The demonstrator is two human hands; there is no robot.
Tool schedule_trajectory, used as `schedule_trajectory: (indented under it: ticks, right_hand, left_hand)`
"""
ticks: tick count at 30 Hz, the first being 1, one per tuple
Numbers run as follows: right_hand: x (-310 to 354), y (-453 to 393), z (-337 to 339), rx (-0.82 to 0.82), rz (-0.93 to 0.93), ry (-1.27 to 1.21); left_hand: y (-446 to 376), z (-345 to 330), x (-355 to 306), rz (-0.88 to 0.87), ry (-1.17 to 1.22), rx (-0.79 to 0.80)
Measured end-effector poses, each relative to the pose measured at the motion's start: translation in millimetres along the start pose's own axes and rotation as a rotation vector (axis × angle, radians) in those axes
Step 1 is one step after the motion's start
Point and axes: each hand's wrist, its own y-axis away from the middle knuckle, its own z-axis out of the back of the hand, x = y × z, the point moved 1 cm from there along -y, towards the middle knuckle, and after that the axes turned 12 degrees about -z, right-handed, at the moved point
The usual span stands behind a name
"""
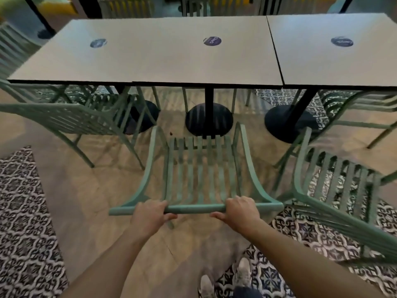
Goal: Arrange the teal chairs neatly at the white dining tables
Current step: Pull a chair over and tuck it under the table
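A teal slatted chair (199,168) stands right in front of me, facing the white dining table (150,61). Its seat front is short of the table's near edge. My left hand (148,214) and my right hand (240,211) both grip the chair's top back rail, a little apart. A second white table (335,67) butts against the first on the right. Another teal chair (71,119) stands to the left, partly tucked under the table. A third teal chair (339,190) sits at an angle on my right, away from the tables.
Black pedestal bases (209,123) stand under the tables. More teal chairs (126,7) line the far side. Round dark stickers (212,41) mark the tabletops. The floor is wood-look with patterned tile patches (23,222). My shoes (242,271) show at the bottom.
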Motion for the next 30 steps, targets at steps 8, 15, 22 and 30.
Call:
schedule_trajectory:
  ticks: [8, 15, 22, 30]
  right_hand:
    - [-23, 11, -10, -0.097, -0.181, -0.118]
    - [-75, 6, -24, -0.215, -0.734, -0.648]
    - [-63, 12, -26, 0.312, -1.076, -2.162]
    - [-48, -16, -16, 0.139, -1.253, -2.353]
  left_hand:
    - [2, 4, 19, 0.012, 0.425, -0.047]
    - [15, -8, 93, 0.644, 0.523, -0.318]
    - [40, -16, 74, 1.073, 1.924, -0.478]
    - [18, -21, 85, 1.090, 2.026, -0.560]
